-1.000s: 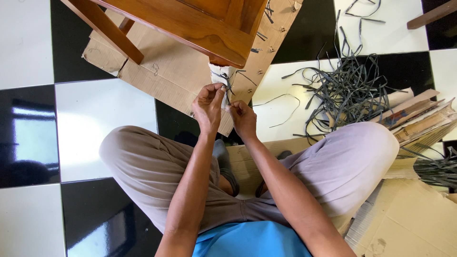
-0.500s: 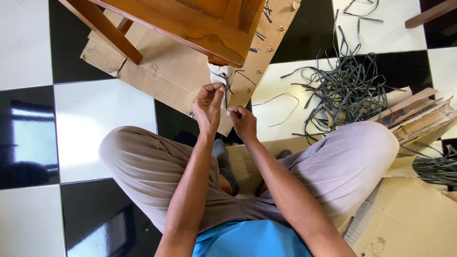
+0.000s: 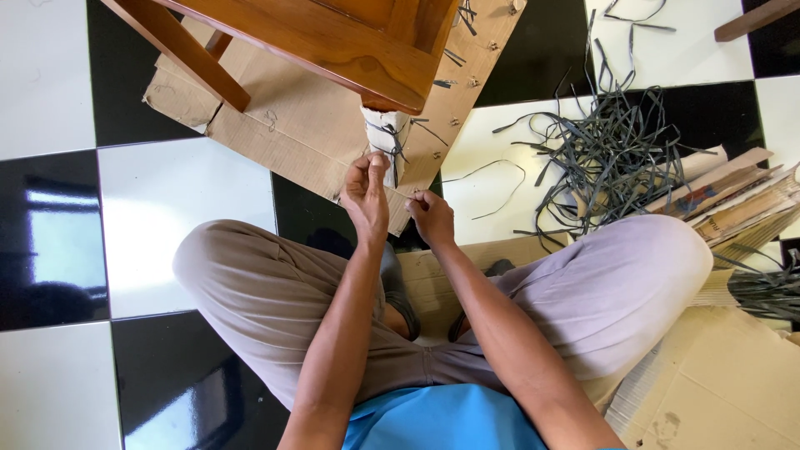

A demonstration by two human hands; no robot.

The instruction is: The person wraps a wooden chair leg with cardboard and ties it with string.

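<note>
Two hands at the wrapped chair leg [image 3: 385,142]
Left hand [image 3: 367,196] and right hand [image 3: 431,217] fingers pinch thin grey strips just below it.

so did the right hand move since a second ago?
Yes. The right hand has dropped away from the wrapped chair leg, toward the person's lap, and now sits lower than the left hand, which stays at the leg.

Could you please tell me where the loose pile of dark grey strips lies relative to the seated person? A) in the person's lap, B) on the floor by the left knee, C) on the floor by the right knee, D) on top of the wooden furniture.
C: the tangle of dark grey strips is spread over the tiled floor just beyond the right knee, beside the cardboard scraps.
</note>
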